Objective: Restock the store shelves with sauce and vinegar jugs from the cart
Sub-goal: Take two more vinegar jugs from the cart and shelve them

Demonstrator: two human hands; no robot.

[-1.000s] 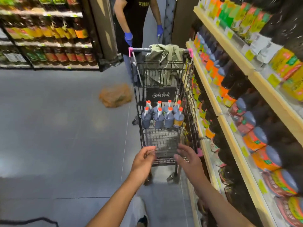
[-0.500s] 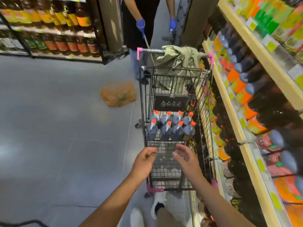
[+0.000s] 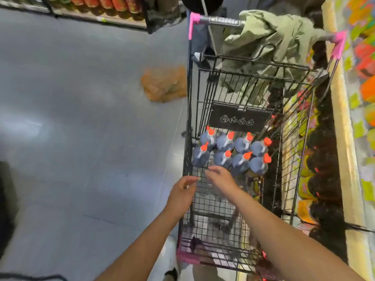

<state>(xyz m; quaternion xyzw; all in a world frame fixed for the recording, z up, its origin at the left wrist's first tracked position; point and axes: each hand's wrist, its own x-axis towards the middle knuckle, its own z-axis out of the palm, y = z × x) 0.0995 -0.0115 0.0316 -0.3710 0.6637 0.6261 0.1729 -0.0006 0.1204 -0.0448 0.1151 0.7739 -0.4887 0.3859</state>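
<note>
Right in front of us stands the wire cart (image 3: 189,88), drawn up close against the wooden shelf (image 3: 343,128) on our right, whose rows of dark bottles with orange and green labels show through the cart's mesh side. Both our hands reach forward over the near end of the cart. Our left hand (image 3: 183,196) hangs at the cart's left wall with its fingers loosely curved and nothing in them; blur keeps us from telling whether it touches the wire. Our right hand (image 3: 222,179) is inside the basket above the wire bottom, fingers relaxed and stretched toward the jugs (image 3: 223,159), its tips just short of the nearest one and holding nothing. We count eight jugs, dark with orange caps, standing upright in two rows of four at the far part of the basket, right below a black placard (image 3: 239,117) on the folded child seat. A green jacket (image 3: 269,43) is draped over the handle end, between the pink corner pieces. On the grey floor (image 3: 81,138) to the left of the cart lies an orange mesh bag (image 3: 164,85), and beyond it a dark rack of bottles (image 3: 105,3) runs along the top edge of our view.
</note>
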